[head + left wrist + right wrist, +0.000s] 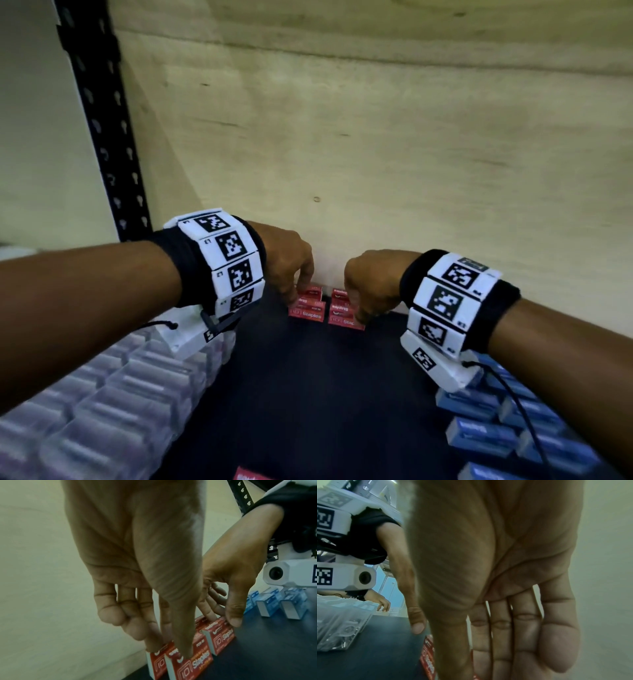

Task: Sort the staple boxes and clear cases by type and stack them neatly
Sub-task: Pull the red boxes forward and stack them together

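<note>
Several red staple boxes (307,306) stand in two short rows on the dark shelf mat (308,394), against the wooden back wall. My left hand (295,291) reaches down onto the left row (193,664), fingers straight, thumb tip on the front box and fingertips (150,646) on the box behind. My right hand (359,313) does the same at the right row (343,310): its thumb (234,620) touches the front box, and its straight fingers reach behind. In the right wrist view my right hand (471,662) hides most of the red boxes (429,660).
A block of clear cases (102,394) fills the left side of the shelf. Blue staple boxes (513,428) lie in rows at the right. One more red box (250,474) shows at the bottom edge. A black slotted upright (102,137) rises at the left.
</note>
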The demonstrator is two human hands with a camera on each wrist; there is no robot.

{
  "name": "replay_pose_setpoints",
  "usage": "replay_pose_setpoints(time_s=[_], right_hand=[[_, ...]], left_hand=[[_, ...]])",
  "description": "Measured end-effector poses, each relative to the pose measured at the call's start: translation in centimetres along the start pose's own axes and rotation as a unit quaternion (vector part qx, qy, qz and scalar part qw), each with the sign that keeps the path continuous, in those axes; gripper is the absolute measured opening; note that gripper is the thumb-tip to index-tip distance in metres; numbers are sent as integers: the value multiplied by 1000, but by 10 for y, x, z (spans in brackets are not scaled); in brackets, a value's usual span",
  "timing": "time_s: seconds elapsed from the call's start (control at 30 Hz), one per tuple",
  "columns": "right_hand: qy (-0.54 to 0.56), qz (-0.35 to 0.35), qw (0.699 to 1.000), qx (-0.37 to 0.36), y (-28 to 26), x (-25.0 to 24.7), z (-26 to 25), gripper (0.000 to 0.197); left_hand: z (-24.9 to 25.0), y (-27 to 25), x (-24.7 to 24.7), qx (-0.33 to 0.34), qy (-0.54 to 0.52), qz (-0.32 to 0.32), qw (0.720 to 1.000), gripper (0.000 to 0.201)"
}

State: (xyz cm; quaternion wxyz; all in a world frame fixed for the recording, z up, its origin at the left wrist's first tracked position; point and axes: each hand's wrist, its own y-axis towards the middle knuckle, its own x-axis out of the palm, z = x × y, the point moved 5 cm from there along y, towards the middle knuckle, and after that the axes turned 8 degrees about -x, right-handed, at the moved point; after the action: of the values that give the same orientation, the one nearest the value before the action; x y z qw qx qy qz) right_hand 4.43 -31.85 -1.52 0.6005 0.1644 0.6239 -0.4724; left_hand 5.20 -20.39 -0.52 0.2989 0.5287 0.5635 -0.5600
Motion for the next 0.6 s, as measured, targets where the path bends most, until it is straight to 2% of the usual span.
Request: replay_pose_setpoints(time_s=[0.17,0.27,0.43,0.6], right_hand=[[-9,-11,1000,-13,5,-2,1,26],[-13,-4,1000,-3,2,-2,1,25],[3,16,1000,6,-19,0,-2,26],[51,15,998,-24,-51,7,-18,19]], left_hand=[[7,8,5,9,23,-41,999,28],[12,3,3,17,37,-35,999,19],[12,-20,2,17,29,-22,999,18],[15,-57,9,28,8,-30,999,15]])
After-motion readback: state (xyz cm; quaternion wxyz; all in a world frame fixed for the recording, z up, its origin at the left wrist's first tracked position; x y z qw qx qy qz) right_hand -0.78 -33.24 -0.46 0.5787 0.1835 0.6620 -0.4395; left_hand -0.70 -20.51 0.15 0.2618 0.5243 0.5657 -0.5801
